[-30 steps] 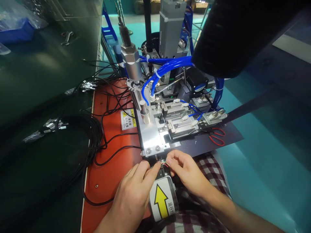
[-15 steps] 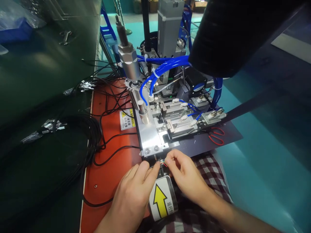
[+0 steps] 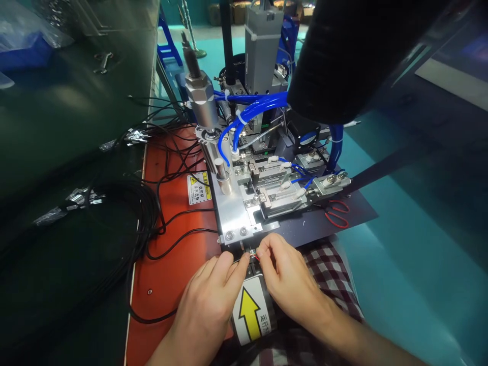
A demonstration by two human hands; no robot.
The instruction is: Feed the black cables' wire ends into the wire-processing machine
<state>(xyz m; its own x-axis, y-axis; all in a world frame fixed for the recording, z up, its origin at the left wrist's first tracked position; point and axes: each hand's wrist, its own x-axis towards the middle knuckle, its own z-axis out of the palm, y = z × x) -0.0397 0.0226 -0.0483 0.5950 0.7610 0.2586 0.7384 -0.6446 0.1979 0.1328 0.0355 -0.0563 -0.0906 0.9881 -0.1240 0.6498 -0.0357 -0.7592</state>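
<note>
My left hand (image 3: 208, 300) and my right hand (image 3: 287, 277) meet at the front edge of a metal fixture plate (image 3: 232, 216). Both pinch a thin wire end (image 3: 253, 255) with red and dark strands, fingertips almost touching. The wire tip sits just below the plate's front edge, above a round part bearing a yellow arrow label (image 3: 249, 315). Behind the plate stands a small machine with clamps (image 3: 280, 195), blue air hoses (image 3: 251, 112) and a silver cylinder (image 3: 200, 99).
A coil of black cables (image 3: 125, 218) lies left on the orange base (image 3: 171, 244) and the dark green bench (image 3: 64, 127). Red-handled scissors (image 3: 337, 213) rest on a dark sheet at right. A large black shape (image 3: 343, 56) hangs at top right. Checked cloth (image 3: 331, 274) covers my lap.
Both hands have shifted slightly left and closer together, still pinching the wire end. The view has tilted a little, so the machine sits lower left in frame.
</note>
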